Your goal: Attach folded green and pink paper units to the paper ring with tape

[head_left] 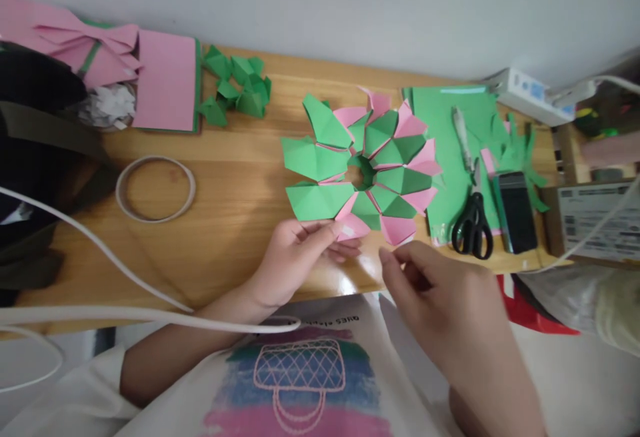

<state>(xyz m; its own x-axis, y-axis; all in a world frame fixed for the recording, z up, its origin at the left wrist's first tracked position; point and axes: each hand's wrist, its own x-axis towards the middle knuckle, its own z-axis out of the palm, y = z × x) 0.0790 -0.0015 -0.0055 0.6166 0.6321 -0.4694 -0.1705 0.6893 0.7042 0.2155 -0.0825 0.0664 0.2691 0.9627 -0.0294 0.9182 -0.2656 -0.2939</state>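
A round flower-like paper piece (385, 137) of folded green and pink units, with an open hole at its centre, is above the wooden table. My left hand (310, 243) pinches a pink unit at its lower edge, thumb on top and fingers beneath. A small pale patch shows on that pink unit, by the thumb. My right hand (425, 283) is just below the piece's lower right edge, apart from it. Its thumb and index finger are pressed together, and whatever they may hold is too small to name.
Black scissors (473, 227), a cutter (463, 140) and a phone (517, 213) lie at right, on or beside green sheets (433, 130). A tape roll (156, 189), pink sheets (167, 80) and folded green pieces (243, 87) are at left. White cables (150, 317) cross the lower left.
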